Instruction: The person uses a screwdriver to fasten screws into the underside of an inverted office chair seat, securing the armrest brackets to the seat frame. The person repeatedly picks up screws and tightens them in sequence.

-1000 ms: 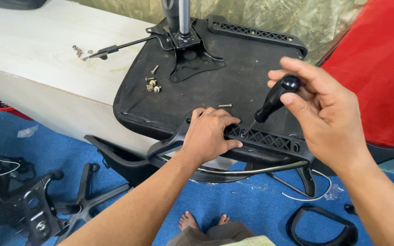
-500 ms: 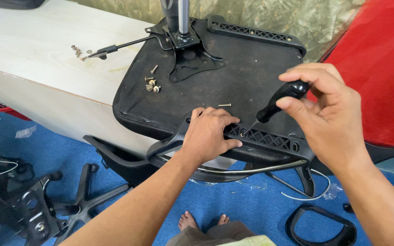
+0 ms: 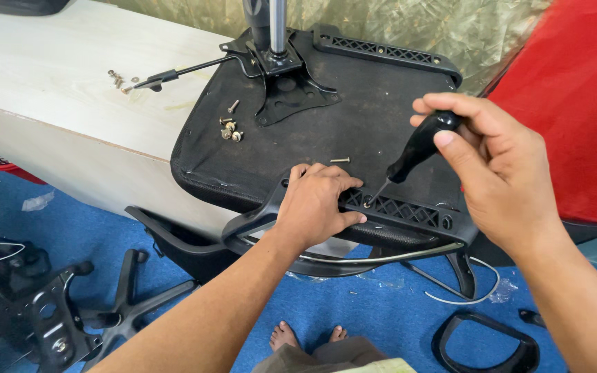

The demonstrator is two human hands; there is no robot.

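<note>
The left hand (image 3: pixel 316 205) covers part of the black armrest bracket (image 3: pixel 409 211), the screwdriver (image 3: pixel 416 148) tip is too small to tell, and the gas-lift column (image 3: pixel 271 24) runs off the top edge.

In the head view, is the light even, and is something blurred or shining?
Head view: soft, even light, only faint shadows below the left hand and right hand; the screwdriver handle carries a small glint; the seat underside is sharp; no clear blur.
</note>
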